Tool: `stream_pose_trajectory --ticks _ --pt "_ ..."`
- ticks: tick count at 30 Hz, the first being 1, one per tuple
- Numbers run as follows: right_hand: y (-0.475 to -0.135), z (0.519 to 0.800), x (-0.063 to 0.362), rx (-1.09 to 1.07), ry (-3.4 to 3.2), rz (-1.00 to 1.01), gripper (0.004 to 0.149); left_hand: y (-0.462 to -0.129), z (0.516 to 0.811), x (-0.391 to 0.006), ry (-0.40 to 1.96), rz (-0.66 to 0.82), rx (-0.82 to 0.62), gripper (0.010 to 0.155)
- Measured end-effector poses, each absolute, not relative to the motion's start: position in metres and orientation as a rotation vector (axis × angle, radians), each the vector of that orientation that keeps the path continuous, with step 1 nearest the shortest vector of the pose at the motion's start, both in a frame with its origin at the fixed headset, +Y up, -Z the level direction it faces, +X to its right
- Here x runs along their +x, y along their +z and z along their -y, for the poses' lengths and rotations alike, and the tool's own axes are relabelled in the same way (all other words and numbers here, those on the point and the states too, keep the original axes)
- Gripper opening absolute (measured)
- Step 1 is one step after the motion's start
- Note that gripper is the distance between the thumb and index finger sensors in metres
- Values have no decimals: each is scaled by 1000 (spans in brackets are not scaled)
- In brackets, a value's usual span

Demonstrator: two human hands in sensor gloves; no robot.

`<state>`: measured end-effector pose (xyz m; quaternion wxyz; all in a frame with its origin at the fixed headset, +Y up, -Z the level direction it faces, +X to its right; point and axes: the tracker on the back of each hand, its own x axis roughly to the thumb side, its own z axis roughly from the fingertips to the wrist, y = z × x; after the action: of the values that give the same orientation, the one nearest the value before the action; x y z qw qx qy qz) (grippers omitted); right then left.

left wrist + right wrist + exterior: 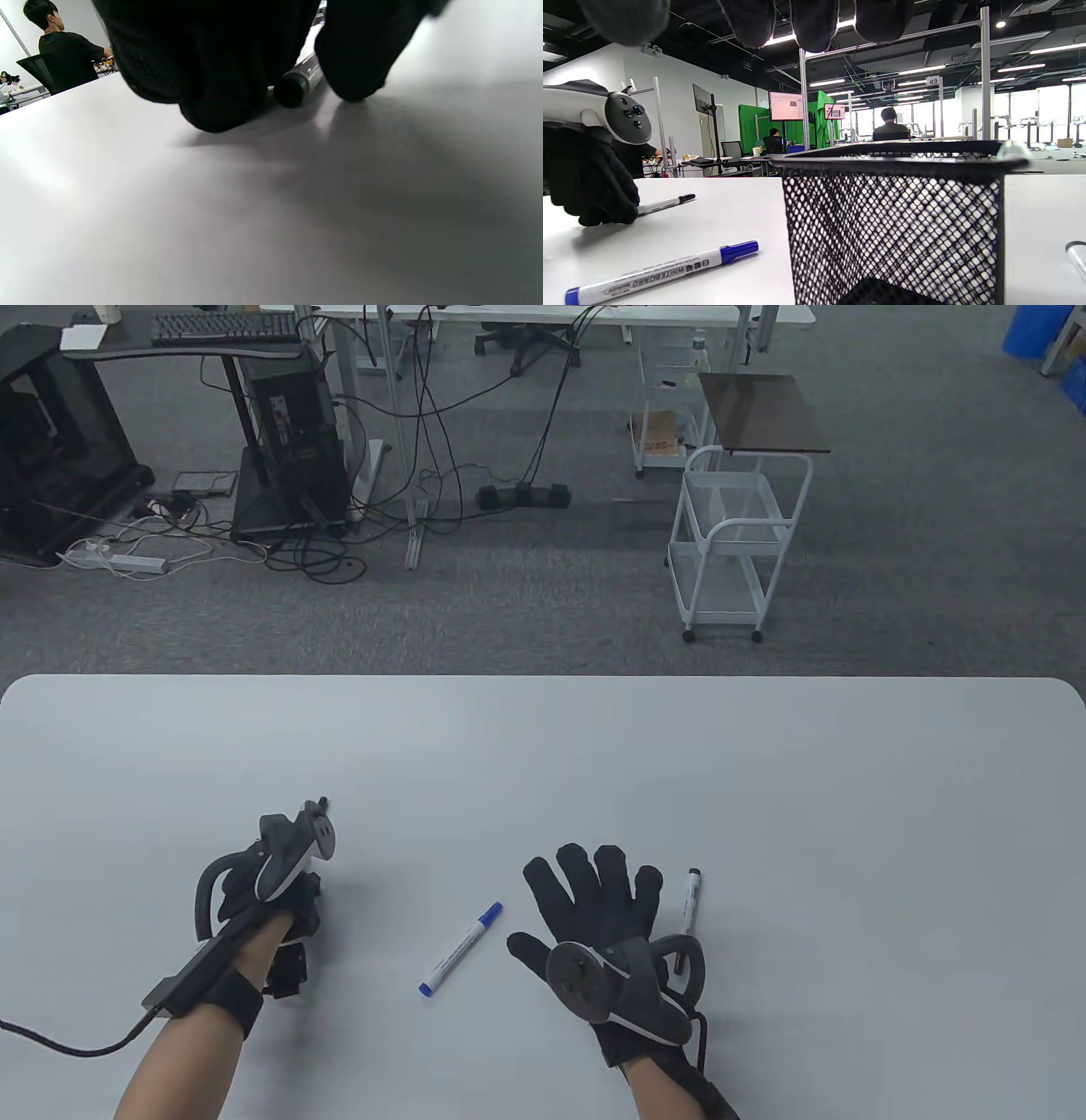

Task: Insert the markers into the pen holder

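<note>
On the white bench [543,746], the left hand [271,891] curls down onto a black-capped marker [666,203], fingers on both sides of it. The right hand [594,899], fingers spread, covers the mesh pen holder [895,220]. A blue marker [461,948] lies between the hands; another black marker [690,901] lies just right.

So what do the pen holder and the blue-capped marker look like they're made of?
The pen holder looks like black wire mesh, probably metal: an open diamond grid with a solid rim, matte. The blue-capped marker looks like smooth plastic: a white barrel printed WHITEBOARD with a glossy blue cap. Neither material is certain from looks alone.
</note>
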<state>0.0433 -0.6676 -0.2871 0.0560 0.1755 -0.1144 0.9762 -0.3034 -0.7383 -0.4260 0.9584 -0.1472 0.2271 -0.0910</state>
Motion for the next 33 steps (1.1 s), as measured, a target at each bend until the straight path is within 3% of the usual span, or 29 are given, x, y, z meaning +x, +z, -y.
stream_pose_trajectory --ticks 6,13,19,25,33 --pt "-287 667 43 529 2968 350 76 -428 738 -301 -203 -454 -275 52" --pt "-286 666 43 528 2976 354 76 -421 730 -293 -243 -343 -207 51" --pt "-284 660 45 523 2958 381 76 -392 671 -267 -106 -151 -22 50" --pt "-283 659 46 524 2959 384 79 -354 617 -222 36 86 33 48" --pt "-282 657 48 518 2965 389 83 -324 598 -168 79 324 57 46"
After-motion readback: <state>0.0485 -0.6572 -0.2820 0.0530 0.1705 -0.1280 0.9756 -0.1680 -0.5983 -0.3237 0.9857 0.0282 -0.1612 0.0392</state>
